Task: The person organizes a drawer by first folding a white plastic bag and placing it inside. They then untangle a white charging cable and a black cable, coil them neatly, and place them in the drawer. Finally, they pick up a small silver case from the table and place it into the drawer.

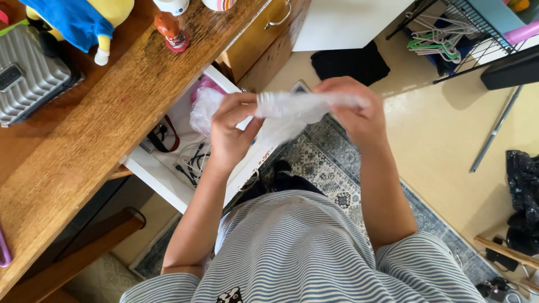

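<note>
Cream floor with a patterned grey rug underfoot, wooden tabletop to the person's left; view straight down over a striped shirt.

Left hand closed, fingers curled and pinching one end of a clear plastic bag; right hand closed likewise on the other end; bag pulled into a crumpled band between them, loose film hanging below the middle; bag held in the air above the front edge of an open white drawer, not touching it.

Progress, as judged from the frame: bag is lifted clear of the drawer and gripped at both ends, so the taking-up appears done; bag is neither flat, folded nor opened out, so any shaping of it appears unfinished; cannot tell whether it holds anything.

Drawer contents: more crumpled film with something pink at the back, tangled cables, a dark strap with red edge.

Tabletop: ribbed grey case, yellow plush toy in blue, small orange figure.

Further out: black cloth on the floor, wire rack with hangers, black bag at right.
</note>
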